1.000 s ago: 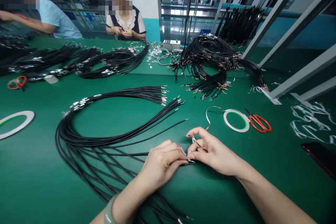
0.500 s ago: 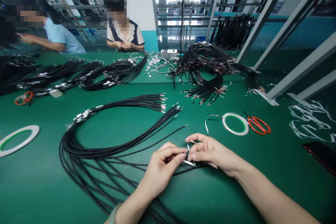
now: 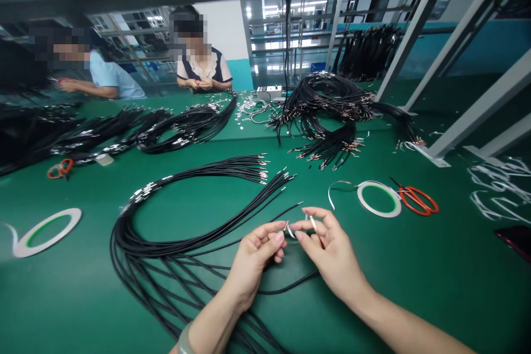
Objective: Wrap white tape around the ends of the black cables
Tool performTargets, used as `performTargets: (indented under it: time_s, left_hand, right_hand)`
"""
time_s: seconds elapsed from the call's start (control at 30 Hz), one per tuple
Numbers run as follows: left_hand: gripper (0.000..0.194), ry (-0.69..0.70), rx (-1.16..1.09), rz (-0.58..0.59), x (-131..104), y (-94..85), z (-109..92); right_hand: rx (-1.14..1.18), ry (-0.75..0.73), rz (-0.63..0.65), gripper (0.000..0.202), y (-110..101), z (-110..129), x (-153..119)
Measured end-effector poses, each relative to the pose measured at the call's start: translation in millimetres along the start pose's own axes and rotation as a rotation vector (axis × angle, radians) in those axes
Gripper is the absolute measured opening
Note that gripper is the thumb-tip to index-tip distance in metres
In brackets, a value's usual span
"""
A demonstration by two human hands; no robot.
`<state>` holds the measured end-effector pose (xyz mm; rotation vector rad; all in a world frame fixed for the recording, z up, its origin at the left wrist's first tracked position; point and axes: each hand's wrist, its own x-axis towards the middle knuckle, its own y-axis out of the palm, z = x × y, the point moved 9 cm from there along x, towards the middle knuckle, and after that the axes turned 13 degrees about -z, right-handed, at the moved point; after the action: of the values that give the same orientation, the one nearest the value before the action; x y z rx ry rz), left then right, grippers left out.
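Note:
My left hand [image 3: 258, 254] is closed in a pinch on the stripped end of a black cable, whose metal tip shows by the fingertips. Thumb and index finger of my right hand [image 3: 334, 249] grip a thin white tape strip [image 3: 291, 232] right beside that tip, while the other fingers are spread and partly hide more of the strip. A black cable [image 3: 286, 290] runs below both hands. To their left lies a curved bundle of black cables [image 3: 178, 248], several with bare metal ends pointing right.
A white tape roll [image 3: 360, 192] with a loose tail and orange-handled scissors [image 3: 433, 209] lie to the right. Another tape roll [image 3: 77, 218] is at left. Cable heaps [image 3: 327, 94] and a metal post [image 3: 464, 116] stand farther back. Two people [image 3: 203, 69] work across the table.
My view has tilted up and shifted left. My right hand has drawn slightly away from my left, with fingers more spread; the white strip now shows between the fingertips.

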<state>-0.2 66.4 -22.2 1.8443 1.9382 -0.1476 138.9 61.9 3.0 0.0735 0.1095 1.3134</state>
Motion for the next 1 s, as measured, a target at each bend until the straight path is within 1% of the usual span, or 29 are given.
performTargets:
  time_s: [0.2,0.3,0.43,0.53,0.63,0.73,0.83,1.0]
  left_hand:
    - [0.03,0.085,0.044,0.012,0,3.2,-5]
    - [0.032,0.103,0.105,-0.006,-1,3.4,-5]
    - [0.029,0.148,0.167,-0.037,-3,4.3,-7]
    - [0.024,0.229,0.205,-0.082,-4,4.0,-11]
    - [0.022,0.302,0.257,-0.145,-6,1.8,-13]
    - [0.02,0.341,0.276,-0.189,-6,-0.4,-15]
    - [0.02,0.321,0.256,-0.182,-6,-0.3,-14]
    - [0.023,0.187,0.164,-0.098,-3,3.4,-10]
  right_hand:
    - [-0.02,0.004,-0.018,0.042,2,2,-1]
    - [-0.008,-0.007,-0.03,0.043,1,1,0]
    - [0.035,-0.007,-0.005,0.042,2,1,4]
    - [0.056,0.018,0.009,0.04,3,-1,5]
    - [0.047,0.029,-0.008,0.038,2,0,3]
    - [0.025,0.019,-0.025,0.036,1,2,0]
    - [0.024,0.004,-0.019,0.033,3,5,-1]
    - [-0.014,-0.007,-0.048,0.03,1,2,-2]
